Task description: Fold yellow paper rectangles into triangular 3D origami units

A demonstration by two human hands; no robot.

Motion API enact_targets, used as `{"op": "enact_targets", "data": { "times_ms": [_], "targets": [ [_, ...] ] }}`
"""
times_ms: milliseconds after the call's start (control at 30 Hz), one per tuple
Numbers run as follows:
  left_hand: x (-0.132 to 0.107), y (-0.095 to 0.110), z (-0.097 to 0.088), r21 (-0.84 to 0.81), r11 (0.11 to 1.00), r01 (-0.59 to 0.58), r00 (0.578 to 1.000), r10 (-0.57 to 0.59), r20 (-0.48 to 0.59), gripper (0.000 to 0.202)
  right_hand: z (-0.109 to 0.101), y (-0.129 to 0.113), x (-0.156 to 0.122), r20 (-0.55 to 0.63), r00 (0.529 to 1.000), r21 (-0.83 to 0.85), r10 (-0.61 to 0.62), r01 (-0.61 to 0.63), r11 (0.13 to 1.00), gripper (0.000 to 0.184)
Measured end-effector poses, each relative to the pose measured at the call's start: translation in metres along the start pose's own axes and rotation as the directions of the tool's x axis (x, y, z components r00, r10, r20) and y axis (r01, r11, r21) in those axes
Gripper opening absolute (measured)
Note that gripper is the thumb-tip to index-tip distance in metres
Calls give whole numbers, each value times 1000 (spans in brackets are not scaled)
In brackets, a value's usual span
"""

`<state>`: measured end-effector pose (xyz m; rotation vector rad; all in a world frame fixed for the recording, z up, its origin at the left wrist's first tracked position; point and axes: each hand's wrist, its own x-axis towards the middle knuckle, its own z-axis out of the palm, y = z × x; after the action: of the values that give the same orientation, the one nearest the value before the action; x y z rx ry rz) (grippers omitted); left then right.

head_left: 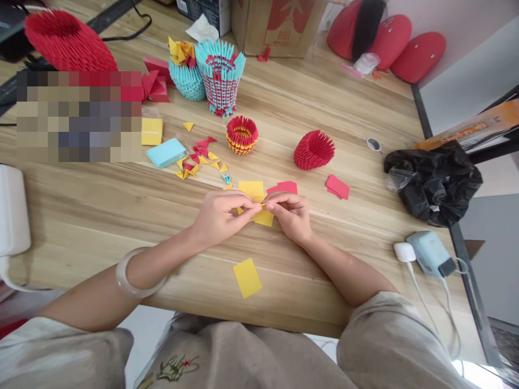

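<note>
My left hand (221, 213) and my right hand (290, 213) meet over the wooden table (101, 216), both pinching a small folded yellow paper piece (263, 205) between fingertips. Under them lie loose yellow paper sheets (252, 189) and a red sheet (284, 187). One more yellow sheet (247, 277) rests nearer the table's front edge. A pale bangle (130, 275) circles my left wrist.
Folded red and yellow triangles (198, 159) are scattered behind my hands, beside a blue paper stack (166, 152). Modular origami pieces stand further back: a red-yellow ring (242, 134), a red cup (313, 149), a blue-red vase (221, 75). A black bag (433, 181) and chargers (430, 254) lie right.
</note>
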<state>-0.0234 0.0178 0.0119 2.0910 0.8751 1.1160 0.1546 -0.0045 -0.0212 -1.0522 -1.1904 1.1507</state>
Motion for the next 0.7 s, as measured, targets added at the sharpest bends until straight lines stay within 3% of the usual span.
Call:
{"op": "enact_targets", "data": {
  "times_ms": [167,267,367,467,567,700],
  "targets": [
    [1,-1,3,-187,959,212,977,-209,37,12,1,-4,1,1,1000,1,-6,6,1000,18],
    [4,-2,3,-378,835,400,916,-352,191,20,1,-4,1,13,1000,-50,-17,18,999,21],
    [7,-5,4,-494,699,517,856,-416,308,24,-1,-2,0,-20,994,-135,-107,104,985,19],
    [7,-9,6,-563,576,592,804,-471,363,27,-2,0,-1,-4,974,-262,-226,217,940,11],
    [6,-10,8,-617,479,624,768,-519,375,31,-3,-1,-3,97,962,-342,-255,273,899,21],
    [5,-11,8,-623,479,619,769,-532,355,30,-3,0,-3,131,956,-316,-264,292,902,29]
  ]
}}
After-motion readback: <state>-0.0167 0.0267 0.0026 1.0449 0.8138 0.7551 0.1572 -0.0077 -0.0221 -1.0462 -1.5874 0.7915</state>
